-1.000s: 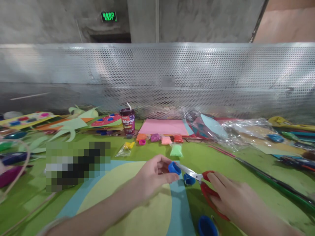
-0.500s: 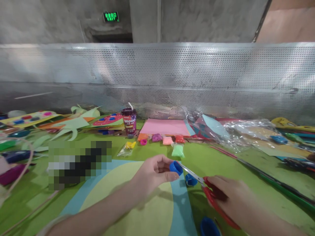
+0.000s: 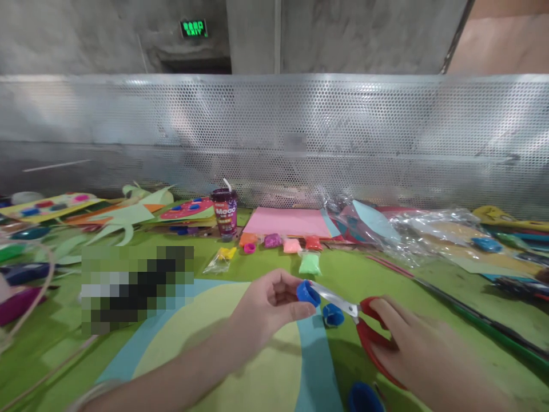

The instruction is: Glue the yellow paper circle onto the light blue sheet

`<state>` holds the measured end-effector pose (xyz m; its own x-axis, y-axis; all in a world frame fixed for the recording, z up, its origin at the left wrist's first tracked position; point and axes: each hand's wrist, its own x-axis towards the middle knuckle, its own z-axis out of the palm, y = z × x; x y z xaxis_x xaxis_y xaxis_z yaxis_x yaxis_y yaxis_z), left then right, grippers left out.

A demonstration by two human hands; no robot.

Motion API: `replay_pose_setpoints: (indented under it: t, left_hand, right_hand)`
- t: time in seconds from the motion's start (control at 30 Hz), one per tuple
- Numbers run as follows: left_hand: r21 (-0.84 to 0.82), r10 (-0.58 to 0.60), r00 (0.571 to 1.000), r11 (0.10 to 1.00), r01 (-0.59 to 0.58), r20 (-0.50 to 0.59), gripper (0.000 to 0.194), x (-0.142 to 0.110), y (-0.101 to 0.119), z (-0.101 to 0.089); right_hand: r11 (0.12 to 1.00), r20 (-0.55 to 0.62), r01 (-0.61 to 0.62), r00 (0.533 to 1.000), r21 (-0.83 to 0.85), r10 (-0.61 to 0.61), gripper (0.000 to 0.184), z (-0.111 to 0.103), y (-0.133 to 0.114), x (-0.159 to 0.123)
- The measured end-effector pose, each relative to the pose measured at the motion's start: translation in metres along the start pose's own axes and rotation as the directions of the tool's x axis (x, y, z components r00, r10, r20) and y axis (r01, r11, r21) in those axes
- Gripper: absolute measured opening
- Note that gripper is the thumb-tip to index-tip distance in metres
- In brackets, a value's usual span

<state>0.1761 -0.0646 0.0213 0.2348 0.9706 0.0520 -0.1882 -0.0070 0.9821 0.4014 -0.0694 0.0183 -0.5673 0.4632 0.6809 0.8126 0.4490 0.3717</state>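
My left hand [image 3: 274, 303] pinches a small blue cup-shaped piece [image 3: 307, 294], its hollow side turned toward the right. In my right hand [image 3: 412, 337] is a pair of scissors [image 3: 354, 309] with red handles, the loops spread apart around the fingers. The blade tips reach the rim of the blue piece; whether they bite into it I cannot tell. Just below the blades lies a second blue piece [image 3: 333, 315] on the green table. Another blue cup-shaped piece [image 3: 364, 397] sits at the bottom edge, below my right hand.
Under my left arm lies blue paper [image 3: 317, 366] with a pale yellow round shape [image 3: 257, 366]. Small packets, including a green one [image 3: 309, 263], stand before the pink paper [image 3: 287, 222]. A drink cup [image 3: 225, 214] stands behind. Plastic wrapping [image 3: 429, 229] lies right, against a perforated metal barrier [image 3: 274, 126].
My right hand has shifted slightly right, and the scissors' handles are spread wider. The blue piece in my left hand has moved slightly right.
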Motion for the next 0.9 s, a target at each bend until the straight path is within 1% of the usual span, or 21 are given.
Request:
replay_pose_setpoints:
  t: [0.1,0.23,0.37,0.53,0.63,0.77,0.9]
  left_hand:
    - [0.015,0.008,1.0,1.0,-0.008,-0.009,0.026,-0.003,0.001,0.003]
    - [0.037,0.013,1.0,0.999,-0.012,-0.022,0.027,-0.006,0.001,0.004]
    - [0.062,0.019,0.999,0.998,-0.017,-0.032,0.027,-0.007,0.0,0.005]
    - [0.076,0.031,0.997,0.997,-0.026,-0.067,0.026,-0.009,0.001,0.007]
    - [0.093,0.019,0.998,0.996,-0.014,-0.052,0.027,-0.009,0.001,0.007]
    - [0.089,0.049,0.998,0.995,-0.046,-0.036,0.025,-0.01,-0.001,0.006]
    - [0.072,0.063,0.998,0.996,-0.061,-0.02,0.025,-0.01,-0.001,0.005]
  right_hand:
    - [0.998,-0.039,0.029,0.999,-0.062,-0.031,0.027,-0.005,-0.001,0.001]
    - [0.994,-0.057,0.079,0.995,-0.079,-0.083,0.025,-0.009,0.001,0.0]
    - [0.991,-0.02,0.103,0.994,-0.091,-0.105,0.028,-0.009,0.003,-0.004]
    - [0.991,0.058,0.119,0.992,-0.069,-0.115,0.021,-0.006,0.003,-0.01]
    - [0.988,0.078,0.137,0.988,-0.073,-0.131,0.018,-0.005,0.003,-0.011]
    - [0.99,0.067,0.13,0.99,-0.048,-0.126,0.018,-0.005,0.003,-0.011]
    - [0.996,0.115,0.092,0.989,0.019,-0.094,0.015,-0.001,0.006,-0.014]
